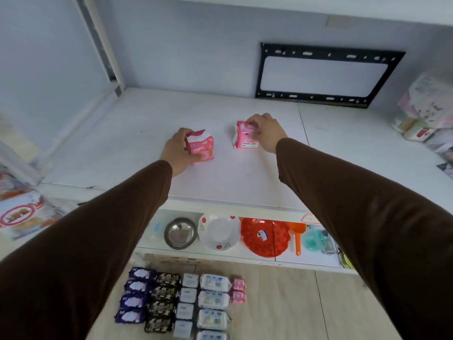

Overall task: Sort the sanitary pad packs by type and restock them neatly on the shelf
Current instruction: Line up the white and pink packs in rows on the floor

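Two pink pad packs stand on the white shelf [137,133]. My left hand [177,150] grips the left pink pack [202,147] from its left side. My right hand [267,130] holds the right pink pack [244,138] at its top right. On the floor below lie sorted columns of packs: purple [136,294], dark patterned [164,303], small white [187,304], larger white [213,305] and two small pink ones [239,290].
A black metal bracket frame [323,74] leans against the back wall. Soft goods packages sit at the shelf's right end [426,114] and left [22,212]. The lower shelf holds a steel bowl [180,233], white bowl [219,231], red tray [266,236] and orange scoop [297,238].
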A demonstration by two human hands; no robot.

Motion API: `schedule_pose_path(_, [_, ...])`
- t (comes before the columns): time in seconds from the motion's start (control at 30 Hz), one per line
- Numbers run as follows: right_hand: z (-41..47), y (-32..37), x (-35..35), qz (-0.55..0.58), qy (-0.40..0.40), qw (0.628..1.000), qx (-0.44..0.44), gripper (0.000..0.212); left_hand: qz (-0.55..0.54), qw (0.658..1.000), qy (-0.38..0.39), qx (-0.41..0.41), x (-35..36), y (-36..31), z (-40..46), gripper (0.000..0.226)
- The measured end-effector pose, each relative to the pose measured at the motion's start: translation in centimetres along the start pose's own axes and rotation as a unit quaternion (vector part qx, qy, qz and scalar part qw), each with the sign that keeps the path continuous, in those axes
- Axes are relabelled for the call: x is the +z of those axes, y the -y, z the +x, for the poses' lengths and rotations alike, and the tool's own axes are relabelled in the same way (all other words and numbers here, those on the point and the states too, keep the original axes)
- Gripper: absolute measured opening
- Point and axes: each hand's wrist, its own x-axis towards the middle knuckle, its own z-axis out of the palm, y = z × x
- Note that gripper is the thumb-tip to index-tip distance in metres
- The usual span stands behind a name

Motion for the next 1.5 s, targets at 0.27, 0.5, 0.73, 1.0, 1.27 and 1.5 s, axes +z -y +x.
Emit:
schedule_pose_path(0.27, [0.2, -0.4, -1.6, 0.087, 0.039, 0.995, 0.015, 0.038, 0.003, 1.000, 0.011, -0.002, 1.3, -1.4, -1.2, 0.065])
schedule_pose_path(0.5, [-0.1, -0.3, 0.3, 0.161, 0.038, 0.985, 0.048, 0.041, 0.030, 1.000, -0.001, -0.006, 2.0, -2.3, -1.7, 0.069])
schedule_pose_path(0.73, [-1.2, -1.9, -0.9, 0.359, 0.119, 0.908, 0.181, 0.022, -0.007, 1.000, 0.007, -0.022, 2.5, -3.0, -2.0, 0.071])
schedule_pose_path(1.0, [-1.8, -3.5, -1.2, 0.139, -0.004, 0.990, 0.037, 0.042, -0.020, 0.998, 0.028, -0.046, 3.8, -3.5, -2.2, 0.077])
schedule_pose_path(1.27, [-3.4, -4.3, 0.1, 0.001, 0.066, 0.995, -0.080, 0.078, -0.020, 0.998, 0.010, -0.052, 4.0, -4.3, -3.2, 0.064])
schedule_pose_path(1.5, [-4.4, -2.0, 0.8, 0.150, 0.033, 0.988, -0.016, 0.056, -0.042, 0.998, -0.014, -0.042, 1.5, -4.4, -6.0, 0.060])
